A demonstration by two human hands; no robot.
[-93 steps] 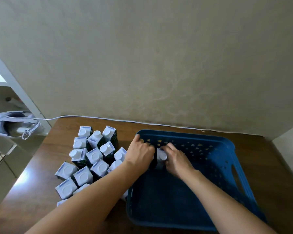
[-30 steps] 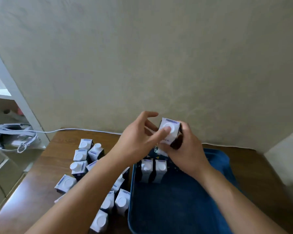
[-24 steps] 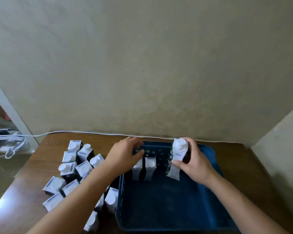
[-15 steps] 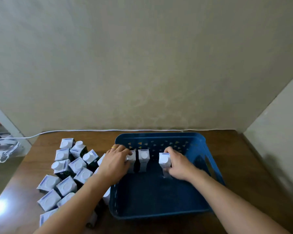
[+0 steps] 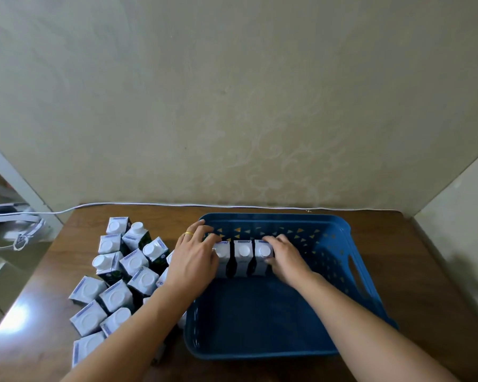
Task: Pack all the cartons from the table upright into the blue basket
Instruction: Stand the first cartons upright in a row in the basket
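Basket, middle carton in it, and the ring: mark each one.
Basket (image 5: 366,274), head view, right wall by the handle slot.
Middle carton (image 5: 243,250), head view, its white cap.
Ring (image 5: 188,233), head view, gold band on a left finger.

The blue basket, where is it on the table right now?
In the head view the blue basket sits right of centre on the wooden table, directly right of the loose cartons.
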